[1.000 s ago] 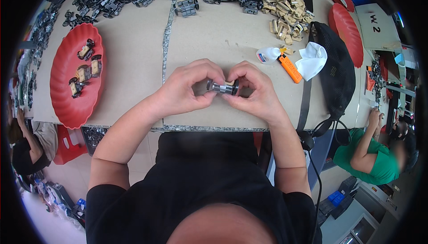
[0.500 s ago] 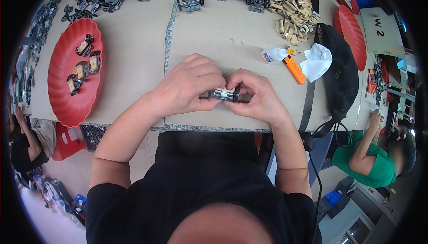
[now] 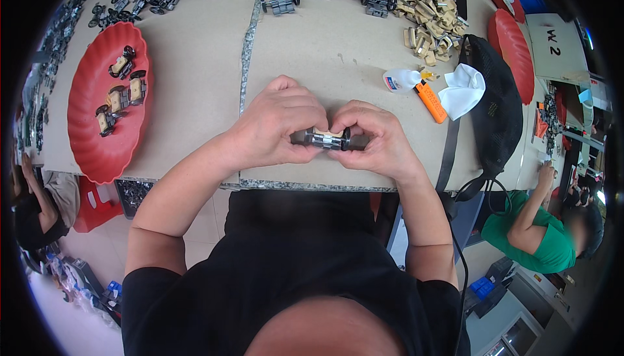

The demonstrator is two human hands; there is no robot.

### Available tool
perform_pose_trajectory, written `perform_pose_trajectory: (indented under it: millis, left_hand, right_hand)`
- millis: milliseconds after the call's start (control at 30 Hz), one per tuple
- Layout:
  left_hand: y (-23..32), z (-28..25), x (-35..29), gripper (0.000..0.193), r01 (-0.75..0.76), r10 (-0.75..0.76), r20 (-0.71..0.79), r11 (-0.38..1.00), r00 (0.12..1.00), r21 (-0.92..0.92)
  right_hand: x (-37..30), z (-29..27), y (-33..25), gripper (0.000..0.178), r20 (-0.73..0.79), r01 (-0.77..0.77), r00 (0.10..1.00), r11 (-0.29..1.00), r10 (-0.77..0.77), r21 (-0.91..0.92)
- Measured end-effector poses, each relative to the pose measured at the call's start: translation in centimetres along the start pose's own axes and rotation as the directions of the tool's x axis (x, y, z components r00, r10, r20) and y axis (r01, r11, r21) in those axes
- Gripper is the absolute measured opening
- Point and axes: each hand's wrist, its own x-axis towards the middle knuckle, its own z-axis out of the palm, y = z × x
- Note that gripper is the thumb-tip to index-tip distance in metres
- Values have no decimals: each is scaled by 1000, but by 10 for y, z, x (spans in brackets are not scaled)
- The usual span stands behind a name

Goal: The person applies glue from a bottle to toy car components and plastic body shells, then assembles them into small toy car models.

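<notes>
Between my two hands, above the front edge of the table, is a small toy car chassis (image 3: 327, 139) with black wheels, silvery underside parts and a beige piece along its far side. My left hand (image 3: 281, 124) pinches its left end with thumb and fingers. On the other end, by the right wheels, my right hand (image 3: 375, 136) is closed in a like pinch. The fingers cover part of the chassis. To the left, a red scalloped tray (image 3: 84, 109) holds several similar chassis with beige pieces (image 3: 117, 100).
Black chassis (image 3: 281, 1) lie heaped along the back, beside a pile of beige pieces (image 3: 429, 18). A glue bottle (image 3: 400, 80), an orange utility knife (image 3: 430, 103), a white cloth (image 3: 462, 90) and a black bag (image 3: 495, 105) lie to the right. People sit at both sides.
My hands hold the chassis in nearly the same place and grip. The view has shifted very slightly; otherwise nothing has visibly moved on the table.
</notes>
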Motion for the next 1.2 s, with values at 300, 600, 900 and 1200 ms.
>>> perform_pose_trajectory:
  millis: [300, 600, 900, 1200]
  left_hand:
    - [2, 0, -1, 21, 32, -32, 25, 999, 999, -12]
    - [0, 2, -2, 22, 31, -30, 18, 999, 999, -23]
    - [1, 3, -2, 23, 32, -32, 13, 999, 999, -18]
    - [-2, 3, 4, 23, -88, 93, -31, 987, 995, 137]
  right_hand:
    - [-1, 0, 3, 26, -9, 14, 1000, 1000, -13, 6]
    - [0, -3, -2, 25, 39, 17, 999, 999, -16, -36]
    - [-1, -3, -2, 25, 57, 35, 998, 997, -31, -64]
    - [-1, 0, 6, 25, -10, 32, 999, 996, -33, -79]
